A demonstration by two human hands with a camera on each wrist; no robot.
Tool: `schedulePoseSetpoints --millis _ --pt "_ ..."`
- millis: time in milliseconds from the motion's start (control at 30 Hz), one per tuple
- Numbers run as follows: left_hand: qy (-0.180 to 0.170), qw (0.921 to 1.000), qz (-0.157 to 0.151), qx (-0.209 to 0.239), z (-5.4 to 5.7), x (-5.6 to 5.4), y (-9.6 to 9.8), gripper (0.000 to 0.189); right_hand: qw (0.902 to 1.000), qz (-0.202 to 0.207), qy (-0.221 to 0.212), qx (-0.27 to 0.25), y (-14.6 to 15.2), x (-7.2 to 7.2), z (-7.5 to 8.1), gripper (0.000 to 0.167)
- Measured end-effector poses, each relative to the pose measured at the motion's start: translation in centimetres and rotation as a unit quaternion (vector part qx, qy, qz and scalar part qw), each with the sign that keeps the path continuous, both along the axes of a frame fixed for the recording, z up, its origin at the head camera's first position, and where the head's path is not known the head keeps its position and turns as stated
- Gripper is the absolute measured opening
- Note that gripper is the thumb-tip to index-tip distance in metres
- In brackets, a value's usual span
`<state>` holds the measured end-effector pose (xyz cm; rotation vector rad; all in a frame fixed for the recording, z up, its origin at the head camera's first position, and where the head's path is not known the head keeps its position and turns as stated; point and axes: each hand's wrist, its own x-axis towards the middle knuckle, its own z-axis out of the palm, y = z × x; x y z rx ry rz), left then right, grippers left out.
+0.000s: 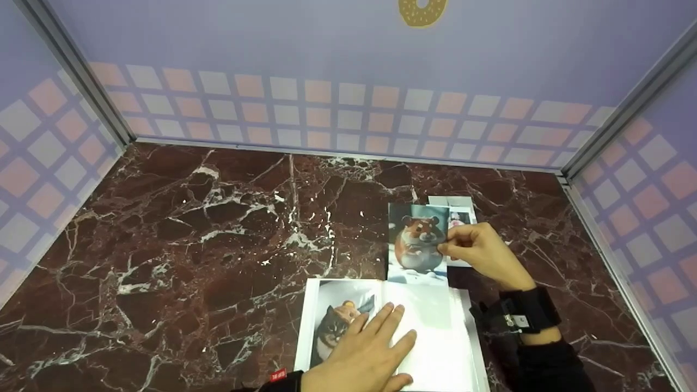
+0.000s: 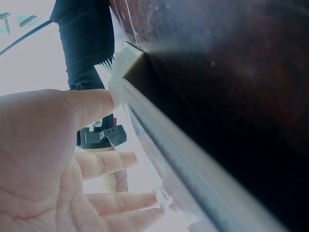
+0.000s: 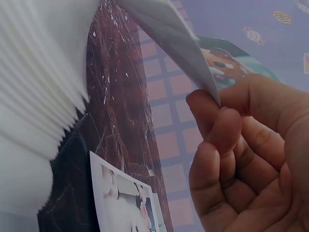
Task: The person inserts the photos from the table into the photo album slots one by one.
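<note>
An open photo album (image 1: 427, 348) lies at the front of the table, with a cat picture (image 1: 329, 329) on its left page. My left hand (image 1: 365, 348) rests on the album with straight, spread fingers near the spine. My right hand (image 1: 482, 253) pinches the right edge of a hamster photo (image 1: 419, 245) between thumb and forefinger. The photo's lower end meets the top of the right page, and a pale area continues below inside the clear sleeve. In the right wrist view the photo (image 3: 181, 46) is seen edge-on between thumb and finger, beside the album's fanned pages (image 3: 38, 82).
Behind my right hand, more photos (image 1: 462, 215) lie on the dark red marble table (image 1: 218, 245). Purple walls with a checkered pattern (image 1: 348, 111) enclose the table at the back and both sides. A black band (image 1: 531, 310) wraps my right wrist.
</note>
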<state>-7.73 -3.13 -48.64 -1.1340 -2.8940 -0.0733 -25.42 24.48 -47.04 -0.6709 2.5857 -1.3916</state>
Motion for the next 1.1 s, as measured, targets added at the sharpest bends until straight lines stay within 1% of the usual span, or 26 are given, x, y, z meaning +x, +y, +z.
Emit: schedulePoseSetpoints --millis 167,267,367,467,567,767,900,1100 --pt "-0.005 1.0 -0.001 0.001 -0.04 -0.03 -0.02 0.063 1.0 0.002 0.003 -0.006 -0.04 0.04 0.09 0.007" --pt "0.0 1.0 -0.004 0.003 -0.07 -0.04 -0.02 0.063 0.9999 0.0 0.007 -0.011 -0.1 0.09 0.18 0.008" --pt "0.001 1.0 -0.004 0.003 -0.09 -0.02 0.0 0.063 0.9999 -0.005 0.01 -0.004 -0.19 0.14 0.28 0.008" --pt "-0.004 1.0 -0.004 0.001 -0.02 -0.01 0.02 0.063 0.9999 -0.009 0.012 0.008 -0.24 0.2 0.37 0.008" --pt "-0.009 0.9999 -0.006 0.003 0.03 -0.04 0.03 0.063 0.9998 -0.012 0.012 0.005 -0.23 0.27 0.44 0.009" --pt "-0.014 0.9999 -0.008 0.006 0.06 -0.02 0.0 0.062 0.9999 -0.004 0.013 -0.004 -0.1 0.25 0.47 0.011" --pt "-0.007 0.9998 -0.009 0.015 0.02 -0.02 -0.04 0.062 0.9998 0.003 0.01 -0.014 0.02 0.21 0.5 0.014" --pt "0.017 0.9996 -0.012 0.022 -0.14 -0.01 -0.04 0.062 0.9996 0.005 0.007 -0.025 0.13 0.12 0.36 0.011"
